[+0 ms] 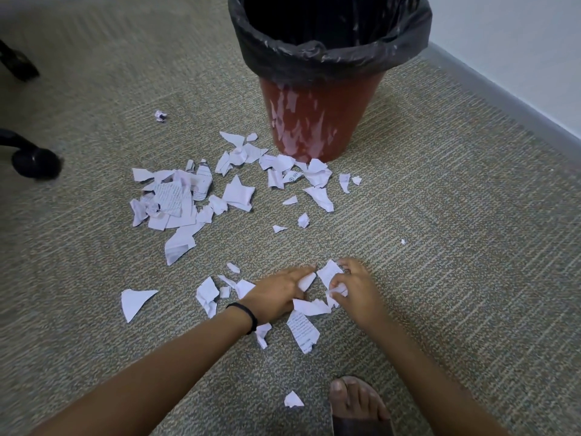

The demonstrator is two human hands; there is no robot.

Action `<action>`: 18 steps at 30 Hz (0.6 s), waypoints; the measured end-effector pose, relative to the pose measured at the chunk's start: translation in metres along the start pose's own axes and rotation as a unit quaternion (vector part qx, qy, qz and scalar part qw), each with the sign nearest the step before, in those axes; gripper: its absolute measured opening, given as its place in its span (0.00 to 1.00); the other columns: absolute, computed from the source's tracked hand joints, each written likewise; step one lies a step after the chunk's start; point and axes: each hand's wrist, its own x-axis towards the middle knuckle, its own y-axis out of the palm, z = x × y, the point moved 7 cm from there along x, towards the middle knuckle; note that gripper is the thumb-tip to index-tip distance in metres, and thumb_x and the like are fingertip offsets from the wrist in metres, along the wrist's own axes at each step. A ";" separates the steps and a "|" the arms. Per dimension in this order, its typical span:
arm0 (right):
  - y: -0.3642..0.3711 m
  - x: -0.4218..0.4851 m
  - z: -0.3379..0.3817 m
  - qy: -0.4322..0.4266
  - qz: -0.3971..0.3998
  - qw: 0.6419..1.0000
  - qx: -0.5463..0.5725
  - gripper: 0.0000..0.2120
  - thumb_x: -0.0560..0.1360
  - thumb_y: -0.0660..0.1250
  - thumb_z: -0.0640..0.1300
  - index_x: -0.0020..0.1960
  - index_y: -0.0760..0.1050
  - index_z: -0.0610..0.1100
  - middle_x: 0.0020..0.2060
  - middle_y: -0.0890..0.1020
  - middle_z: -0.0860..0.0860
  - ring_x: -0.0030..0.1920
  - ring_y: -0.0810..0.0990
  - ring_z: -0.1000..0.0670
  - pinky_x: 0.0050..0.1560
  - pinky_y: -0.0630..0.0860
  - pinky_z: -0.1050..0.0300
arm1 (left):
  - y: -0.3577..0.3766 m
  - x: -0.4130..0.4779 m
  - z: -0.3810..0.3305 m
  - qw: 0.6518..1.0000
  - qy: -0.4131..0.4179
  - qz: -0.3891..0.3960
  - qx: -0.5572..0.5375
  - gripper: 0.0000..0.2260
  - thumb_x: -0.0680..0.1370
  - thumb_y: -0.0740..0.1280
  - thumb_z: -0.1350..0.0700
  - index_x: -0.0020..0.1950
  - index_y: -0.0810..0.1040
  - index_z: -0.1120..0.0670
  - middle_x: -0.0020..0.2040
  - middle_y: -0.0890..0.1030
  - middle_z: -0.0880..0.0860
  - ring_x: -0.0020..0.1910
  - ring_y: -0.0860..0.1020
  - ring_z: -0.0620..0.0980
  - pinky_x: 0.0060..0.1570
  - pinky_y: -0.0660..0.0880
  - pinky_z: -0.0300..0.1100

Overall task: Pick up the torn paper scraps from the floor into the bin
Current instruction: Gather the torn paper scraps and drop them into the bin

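1. From the head view, your left hand (276, 294) is lying flat and unclenched on paper scraps (176, 199) strewn over the carpet floor (440, 231).
2. Your right hand (355, 287) is pinching a few scraps.
3. The red bin (317, 121) with its black liner (330, 58) is standing just beyond the scraps

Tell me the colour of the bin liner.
Black; the bin liner folds over the rim of the reddish-brown bin, seen in the head view.
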 end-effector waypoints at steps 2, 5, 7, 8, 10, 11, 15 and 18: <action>0.002 0.002 -0.001 -0.003 -0.002 1.000 -0.007 0.04 0.70 0.72 0.40 0.44 0.82 0.42 0.61 0.72 0.48 0.62 0.71 0.48 0.62 0.67 0.56 | 0.004 0.001 0.000 1.000 -0.005 0.008 0.010 0.10 0.78 0.64 0.58 0.57 0.81 0.53 0.76 0.61 0.48 0.72 0.62 0.51 0.66 0.67 0.48; 0.002 0.005 -0.001 -0.009 0.004 1.000 0.006 0.04 0.70 0.72 0.40 0.44 0.82 0.42 0.49 0.71 0.51 0.54 0.74 0.49 0.58 0.72 0.53 | 0.002 0.002 -0.002 1.000 -0.009 0.010 0.025 0.11 0.78 0.63 0.59 0.58 0.81 0.54 0.73 0.67 0.50 0.70 0.65 0.52 0.66 0.66 0.47; 0.001 0.006 0.000 -0.012 0.016 1.000 0.007 0.05 0.70 0.72 0.40 0.45 0.81 0.41 0.50 0.71 0.51 0.55 0.74 0.48 0.60 0.72 0.50 | -0.001 0.002 -0.004 1.000 -0.014 0.001 0.019 0.12 0.78 0.63 0.60 0.58 0.81 0.55 0.72 0.69 0.50 0.69 0.67 0.51 0.65 0.67 0.46; 0.001 0.006 0.001 -0.017 0.021 1.000 -0.002 0.05 0.70 0.72 0.40 0.46 0.81 0.42 0.56 0.71 0.48 0.60 0.72 0.47 0.63 0.70 0.50 | -0.003 0.001 -0.004 1.000 -0.017 -0.007 0.012 0.12 0.78 0.63 0.61 0.58 0.81 0.55 0.71 0.70 0.50 0.68 0.68 0.51 0.64 0.68 0.44; -0.002 0.007 0.002 -0.037 0.029 0.999 -0.022 0.05 0.70 0.72 0.42 0.45 0.80 0.43 0.69 0.67 0.47 0.70 0.63 0.45 0.69 0.64 0.47 | -0.008 -0.002 -0.004 0.999 -0.026 -0.022 0.001 0.12 0.77 0.63 0.62 0.57 0.81 0.54 0.68 0.73 0.50 0.67 0.70 0.50 0.60 0.70 0.42; -0.003 0.008 0.003 -0.048 0.038 0.998 -0.024 0.05 0.70 0.72 0.43 0.44 0.80 0.43 0.71 0.65 0.48 0.72 0.60 0.45 0.71 0.61 0.46 | -0.011 -0.003 -0.003 0.999 -0.030 -0.034 -0.002 0.12 0.77 0.63 0.62 0.56 0.82 0.54 0.67 0.75 0.49 0.65 0.72 0.50 0.57 0.71 0.41; -0.005 0.015 0.010 -0.088 0.084 0.991 -0.057 0.05 0.71 0.71 0.46 0.45 0.81 0.45 0.67 0.69 0.52 0.69 0.64 0.48 0.70 0.62 0.50 | -0.024 -0.008 0.006 0.996 -0.058 -0.070 -0.012 0.14 0.76 0.63 0.64 0.58 0.81 0.51 0.61 0.78 0.48 0.62 0.74 0.49 0.52 0.73 0.42; -0.004 0.020 0.014 -0.088 0.124 0.983 -0.100 0.07 0.72 0.70 0.46 0.48 0.81 0.45 0.66 0.72 0.50 0.67 0.67 0.48 0.68 0.63 0.52 | -0.040 -0.010 0.016 0.991 -0.082 -0.106 -0.026 0.12 0.77 0.64 0.60 0.58 0.81 0.52 0.58 0.80 0.49 0.59 0.74 0.50 0.55 0.74 0.46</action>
